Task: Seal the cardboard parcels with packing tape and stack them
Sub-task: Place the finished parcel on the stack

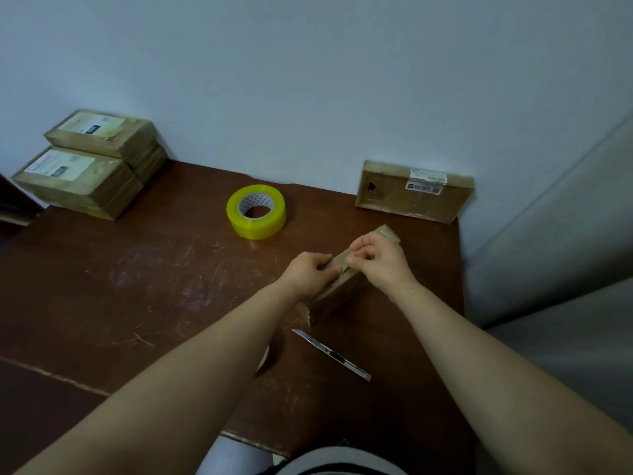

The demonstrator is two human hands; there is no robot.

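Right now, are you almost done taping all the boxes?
About partway. Done, it seems: the stacked parcels at the far left. In hand: left hand and right hand both grip the small parcel. Still to do: finishing it, probably the flat parcel leaning on the wall, then stacking both. The tape roll sits untouched.

The single camera rode on my head — it faced forward and down, close over the brown table (pixel 137 286), toward the wall (pixel 308 80)

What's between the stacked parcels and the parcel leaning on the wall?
Only the tape roll, lying flat on the table; head view shows it.
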